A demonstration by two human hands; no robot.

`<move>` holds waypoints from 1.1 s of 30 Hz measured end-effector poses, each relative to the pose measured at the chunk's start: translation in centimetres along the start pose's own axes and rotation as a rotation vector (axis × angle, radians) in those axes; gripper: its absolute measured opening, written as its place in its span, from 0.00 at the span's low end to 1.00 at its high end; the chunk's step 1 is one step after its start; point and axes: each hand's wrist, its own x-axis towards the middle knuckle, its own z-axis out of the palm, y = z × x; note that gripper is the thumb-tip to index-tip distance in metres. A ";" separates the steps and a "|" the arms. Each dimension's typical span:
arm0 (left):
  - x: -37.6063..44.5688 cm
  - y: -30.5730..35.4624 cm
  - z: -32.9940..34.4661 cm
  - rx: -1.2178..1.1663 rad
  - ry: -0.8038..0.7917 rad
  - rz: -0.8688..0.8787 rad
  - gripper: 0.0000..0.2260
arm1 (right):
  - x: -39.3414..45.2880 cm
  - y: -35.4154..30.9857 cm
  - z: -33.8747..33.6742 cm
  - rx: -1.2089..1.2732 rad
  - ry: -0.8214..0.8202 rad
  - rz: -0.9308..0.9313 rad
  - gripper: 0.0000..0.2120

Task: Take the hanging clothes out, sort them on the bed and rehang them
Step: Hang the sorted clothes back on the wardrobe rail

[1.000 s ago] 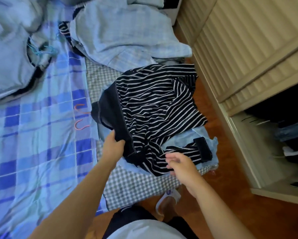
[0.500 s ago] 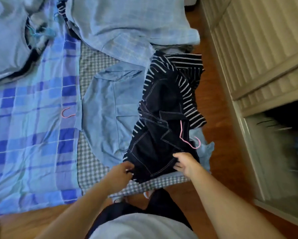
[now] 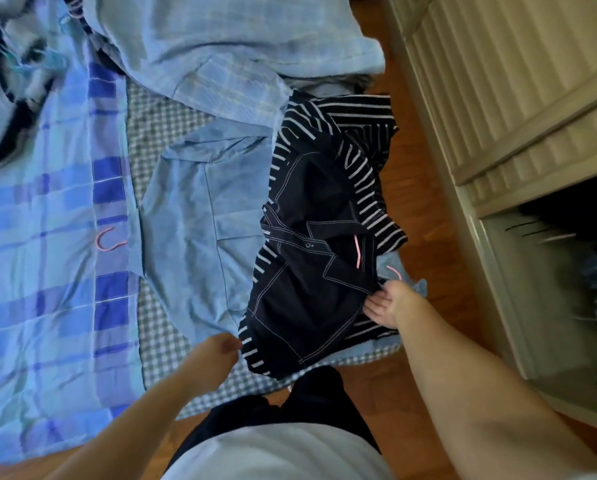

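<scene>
1. Flipped since a second ago, the dark garment (image 3: pixel 311 271) is now lying stitching-up at the bed's (image 3: pixel 48 271) near right edge.
2. Left hand (image 3: pixel 217 355) is pinching its hem; right hand (image 3: pixel 390 306) is gripping its side.
3. Sorting is progressing, I judge.

two hands (image 3: pixel 217 351) (image 3: pixel 389 303); two pink hangers (image 3: pixel 108 241) (image 3: pixel 357 256)

Dark shirt (image 3: pixel 304 306) with white stitching spread over a striped top (image 3: pixel 359 140) at the bed (image 3: pixel 48 271) edge, beside a light blue shirt (image 3: pixel 193 230). Left hand (image 3: pixel 217 355) pinching its lower hem, right hand (image 3: pixel 390 304) gripping its side. Pink hanger (image 3: pixel 357 256) poking from the collar; open wardrobe (image 3: pixel 532 237) at right.
</scene>
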 end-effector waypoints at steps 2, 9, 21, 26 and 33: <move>0.1 0.5 -1.5 0.014 0.017 0.019 0.10 | -0.9 -0.2 -0.7 -0.033 0.015 -0.033 0.20; -0.3 2.9 -3.1 0.088 -0.080 0.176 0.09 | -2.5 1.7 2.1 0.077 -0.036 -0.162 0.18; -1.2 8.9 0.2 0.279 0.261 0.521 0.26 | -16.7 6.5 9.2 -0.676 0.094 -0.870 0.25; 0.3 6.0 0.0 0.393 0.232 0.422 0.17 | -17.6 -1.6 8.2 -0.779 0.303 -1.047 0.31; -1.1 3.8 1.3 0.121 0.232 0.417 0.20 | -14.7 0.3 10.3 -0.105 0.055 -0.741 0.22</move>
